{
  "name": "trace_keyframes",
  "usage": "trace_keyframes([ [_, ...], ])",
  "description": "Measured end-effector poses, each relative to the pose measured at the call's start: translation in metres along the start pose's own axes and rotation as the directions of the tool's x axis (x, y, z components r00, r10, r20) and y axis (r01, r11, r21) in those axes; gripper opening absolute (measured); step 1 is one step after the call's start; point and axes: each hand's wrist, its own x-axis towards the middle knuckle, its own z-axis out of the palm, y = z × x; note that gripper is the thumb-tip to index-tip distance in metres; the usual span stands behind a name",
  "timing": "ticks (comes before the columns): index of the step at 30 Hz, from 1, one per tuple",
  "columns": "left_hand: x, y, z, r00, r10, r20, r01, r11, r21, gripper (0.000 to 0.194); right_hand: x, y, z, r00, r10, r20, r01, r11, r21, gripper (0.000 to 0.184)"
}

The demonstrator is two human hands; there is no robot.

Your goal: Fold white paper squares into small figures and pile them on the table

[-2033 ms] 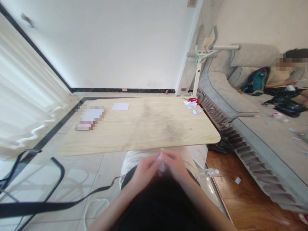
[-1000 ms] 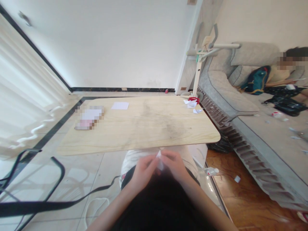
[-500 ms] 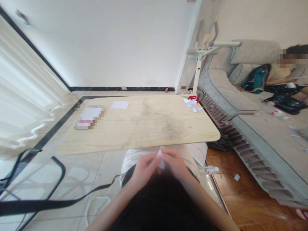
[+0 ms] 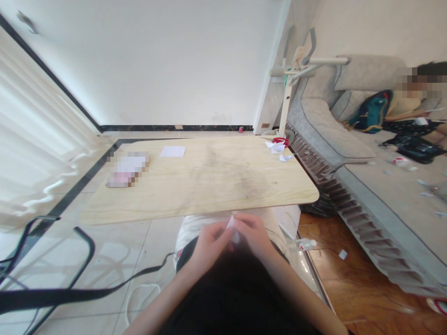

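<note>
A small folded piece of white paper (image 4: 234,231) is pinched between my two hands, close to my body and just below the near edge of the wooden table (image 4: 195,186). My left hand (image 4: 213,236) grips its left side, fingers closed. On the right side my right hand (image 4: 252,231) is closed on it too, thumb toward the pointed top. Its lower part sits in shadow between the palms. Folded white paper shapes (image 4: 277,147) rest at the table's far right corner by a red object (image 4: 281,141). A flat stack of white paper (image 4: 172,151) lies at the far left.
A blurred-out flat item (image 4: 127,170) lies on the table's left. To the right stand a grey sofa (image 4: 356,139) with a seated person and a teal backpack (image 4: 374,111). A plastic bottle (image 4: 307,244) is right of my legs; a black strap (image 4: 139,278) hangs at left.
Both hands keep hold of the paper in nearly the same place. The view has shifted very slightly. On the sofa, the person's head and arm have moved a little.
</note>
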Motion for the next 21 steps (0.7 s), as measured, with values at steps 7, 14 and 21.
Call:
trace_keyframes([
  [7,-0.0010,0.0001,0.0023,0.999,0.008,0.036,-0.009,1.000,0.008,0.039,-0.0011,-0.0022,0.0015,1.000,-0.007,0.002,0.007,1.000,-0.009,0.020],
  [14,-0.0011,-0.0011,0.0048,0.998,0.017,0.056,-0.017,1.000,0.005,0.039,-0.0022,-0.0022,0.0030,1.000,-0.005,-0.015,0.005,1.000,-0.011,0.022],
  [21,-0.0021,0.0004,0.0049,0.999,0.026,0.044,-0.027,1.000,0.016,0.040,-0.0035,-0.0024,0.0027,0.999,-0.023,-0.023,0.021,0.999,-0.046,0.019],
])
